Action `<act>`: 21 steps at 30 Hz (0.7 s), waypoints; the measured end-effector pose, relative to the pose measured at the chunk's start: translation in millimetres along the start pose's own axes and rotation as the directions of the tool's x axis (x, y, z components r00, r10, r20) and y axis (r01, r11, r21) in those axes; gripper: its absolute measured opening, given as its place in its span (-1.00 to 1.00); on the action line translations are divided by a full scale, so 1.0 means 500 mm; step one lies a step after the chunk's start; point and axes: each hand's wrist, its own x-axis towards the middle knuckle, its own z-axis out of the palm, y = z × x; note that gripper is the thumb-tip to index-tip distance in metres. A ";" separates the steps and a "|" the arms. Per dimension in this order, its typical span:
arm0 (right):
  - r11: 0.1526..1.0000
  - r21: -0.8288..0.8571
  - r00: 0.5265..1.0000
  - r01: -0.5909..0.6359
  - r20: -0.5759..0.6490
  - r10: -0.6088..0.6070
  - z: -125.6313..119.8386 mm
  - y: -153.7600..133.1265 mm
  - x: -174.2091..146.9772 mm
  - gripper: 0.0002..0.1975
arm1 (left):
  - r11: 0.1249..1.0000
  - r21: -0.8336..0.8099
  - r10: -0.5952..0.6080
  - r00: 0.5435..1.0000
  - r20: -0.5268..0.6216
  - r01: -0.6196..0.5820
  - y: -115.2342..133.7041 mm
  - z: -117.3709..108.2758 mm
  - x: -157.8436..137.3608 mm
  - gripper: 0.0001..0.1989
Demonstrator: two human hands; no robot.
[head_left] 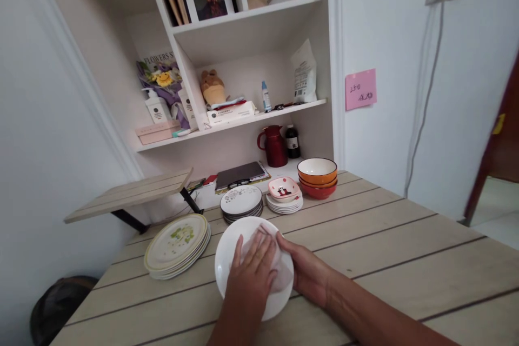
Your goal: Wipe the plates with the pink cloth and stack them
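Note:
A round white plate (227, 259) is held tilted above the near part of the wooden table. My right hand (308, 267) grips its right rim, thumb on the front and the other fingers mostly hidden behind. A pale pink cloth (283, 267) lies bunched on the plate's face. Over that cloth my left hand (253, 275) presses, its fingers close together and its thumb against the folds. Just beyond the plate stands a stack of dark-rimmed floral plates (242, 200). To the left is a stack of cream plates (177, 243) with a green pattern.
Small white dishes (285, 205) carry a pink patterned bowl (283, 188). Orange and red bowls (317, 177) are stacked at the back right. A red jug (275, 146) and a dark laptop (240, 175) are behind. A raised wooden shelf (133, 192) juts out at left.

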 end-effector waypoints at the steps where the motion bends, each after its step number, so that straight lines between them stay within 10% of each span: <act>1: 1.000 0.020 1.000 0.007 -0.003 -0.007 0.002 0.001 -0.001 -0.50 | 0.998 0.043 -0.042 0.999 -0.016 0.043 -0.001 0.003 0.000 -0.51; 7: 0.985 0.171 0.999 0.030 -0.023 -0.026 0.001 -0.004 0.003 -0.47 | 0.946 0.169 -0.271 0.961 -0.050 0.275 -0.029 0.027 -0.025 -0.56; 21: 1.000 0.018 0.999 0.002 -0.052 -0.001 0.008 -0.001 -0.011 -0.51 | 0.998 -0.046 0.045 0.999 -0.002 -0.045 0.000 0.017 -0.017 -0.45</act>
